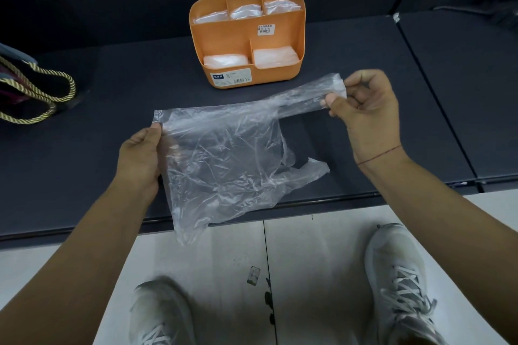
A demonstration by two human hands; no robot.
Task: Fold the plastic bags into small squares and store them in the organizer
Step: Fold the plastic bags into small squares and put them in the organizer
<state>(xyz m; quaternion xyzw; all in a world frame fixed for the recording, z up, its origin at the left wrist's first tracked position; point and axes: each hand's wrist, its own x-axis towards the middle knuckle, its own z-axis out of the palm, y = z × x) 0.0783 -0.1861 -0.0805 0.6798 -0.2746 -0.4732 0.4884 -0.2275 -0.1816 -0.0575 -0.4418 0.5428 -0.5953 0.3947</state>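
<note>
A dark, matte table (350, 148) fills most of the view, with a dark wall behind it and a pale tiled floor (322, 260) below its near edge. Over that edge a clear, crumpled plastic bag (224, 159) is held in the air, its body hanging down past the table edge and one handle loop drooping free on the right. Behind it, well apart, an orange organizer (224, 36) stands upright on the table, a white label (231, 78) on its front. At the left edge lies a dark tote with gold rope handles (42, 92).

Two grey laced shoes (400, 283) stand on the floor.

The left hand (140, 159) pinches the bag's upper left edge between thumb and fingers. The right hand (367, 117), raised higher, grips the end of the other handle, stretched taut, with its fingers curled round it.

Folded white bags (225, 61) lie in the organizer's two front compartments and in its three back ones. A thin red thread (378, 155) circles the right wrist.
</note>
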